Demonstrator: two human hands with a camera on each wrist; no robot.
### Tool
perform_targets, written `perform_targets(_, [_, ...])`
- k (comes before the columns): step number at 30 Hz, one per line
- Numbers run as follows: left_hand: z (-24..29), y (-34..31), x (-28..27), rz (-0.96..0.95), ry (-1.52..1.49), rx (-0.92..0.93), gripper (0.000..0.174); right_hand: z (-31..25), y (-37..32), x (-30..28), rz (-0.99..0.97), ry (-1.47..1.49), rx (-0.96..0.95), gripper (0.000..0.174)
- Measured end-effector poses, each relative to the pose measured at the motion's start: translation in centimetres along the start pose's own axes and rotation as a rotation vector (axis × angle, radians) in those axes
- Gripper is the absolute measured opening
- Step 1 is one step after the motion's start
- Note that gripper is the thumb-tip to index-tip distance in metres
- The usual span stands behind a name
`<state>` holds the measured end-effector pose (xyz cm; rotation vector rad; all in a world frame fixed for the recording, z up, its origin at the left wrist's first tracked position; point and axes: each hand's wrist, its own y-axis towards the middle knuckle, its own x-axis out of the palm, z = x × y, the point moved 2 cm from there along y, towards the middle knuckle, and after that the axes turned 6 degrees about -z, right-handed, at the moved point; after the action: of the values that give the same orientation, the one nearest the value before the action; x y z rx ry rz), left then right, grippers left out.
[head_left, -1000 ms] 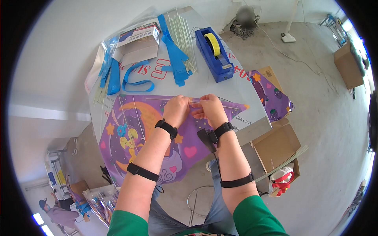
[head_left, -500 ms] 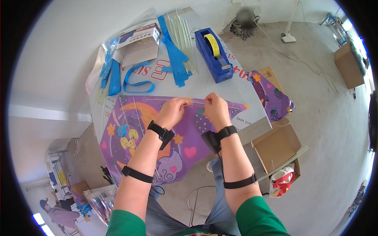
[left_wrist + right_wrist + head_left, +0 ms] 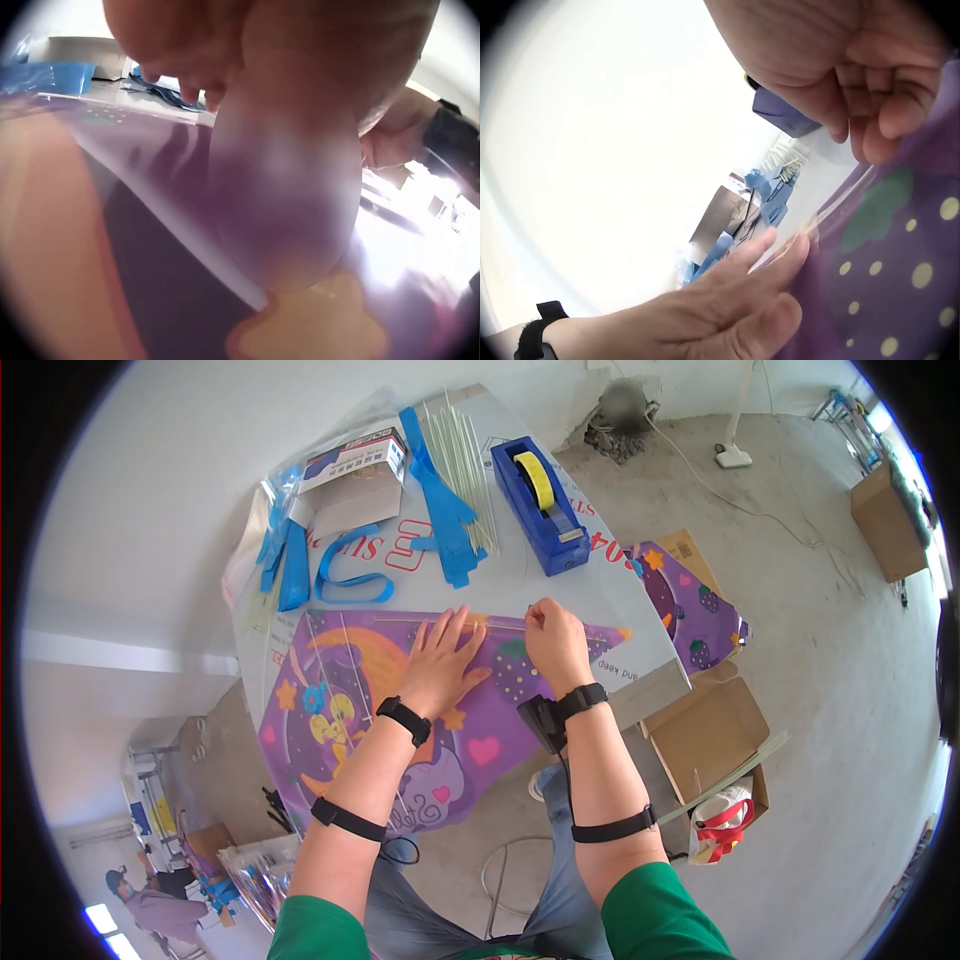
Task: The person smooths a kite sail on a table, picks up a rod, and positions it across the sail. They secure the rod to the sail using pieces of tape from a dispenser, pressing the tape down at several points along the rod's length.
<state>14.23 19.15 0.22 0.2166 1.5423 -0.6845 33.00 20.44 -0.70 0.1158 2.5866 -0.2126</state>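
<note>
The left hand lies with spread fingers on a purple printed sheet, its fingertips at a thin pale rod along the upper edge. To its right, the right hand is at the same edge with curled fingers. In the right wrist view, the curled fingers of the right hand are just above the rod, with nothing visible in them; contact is unclear. The left hand touches the edge there beside clear film. The left hand looms blurred over the sheet in the left wrist view.
Behind the sheet are an open carton, blue strips, pale sticks and a blue tape dispenser. Another purple sheet and an open cardboard box are at the right. A person is at lower left.
The left hand has gone from curled, pinching fingers to spread ones on the sheet. Over the past second the right hand has shifted right along the edge, its fingers more curled.
</note>
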Motion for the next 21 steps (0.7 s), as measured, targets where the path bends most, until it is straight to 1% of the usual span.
perform_targets(2, [0.3,0.5,-0.8,0.043,-0.097,-0.002,0.063,0.0,0.0,0.0,-0.015,0.005,0.018,0.013])
perform_targets(4, [0.7,1.1,0.0,0.055,-0.073,-0.026,0.061,0.3,0.1,0.2,0.016,-0.032,-0.02,0.012])
perform_targets(6, [0.7,1.4,0.6,0.067,-0.052,-0.05,0.06,0.3,0.0,0.1,0.011,-0.023,-0.02,0.012])
perform_targets(9, [0.6,1.7,0.7,0.043,-0.103,-0.066,0.058,0.6,0.0,0.0,0.011,-0.029,-0.023,0.012])
perform_targets(11, [0.2,1.8,0.5,-0.009,-0.148,-0.081,0.058,0.3,0.1,-0.1,0.016,-0.039,-0.04,0.012])
perform_targets(12, [0.0,1.8,0.7,-0.006,-0.145,-0.084,0.058,0.3,0.1,-0.2,0.01,-0.007,-0.017,0.012])
perform_targets(14, [-0.2,1.7,0.8,0.094,-0.122,-0.124,0.058,0.3,0.2,-0.3,0.008,0.027,0.01,0.012])
perform_targets(16, [-0.3,1.6,1.0,0.083,-0.08,-0.113,0.057,0.5,0.1,-0.2,0.024,0.03,-0.005,0.012])
perform_targets(18, [0.0,1.4,0.8,0.075,-0.041,-0.108,0.057,0.5,0.1,-0.3,0.018,0.02,0.02,0.012])
perform_targets(21, [0.3,1.6,-0.1,0.126,0.026,-0.058,0.059,0.4,0.4,-0.5,0.02,0.022,0.021,0.012])
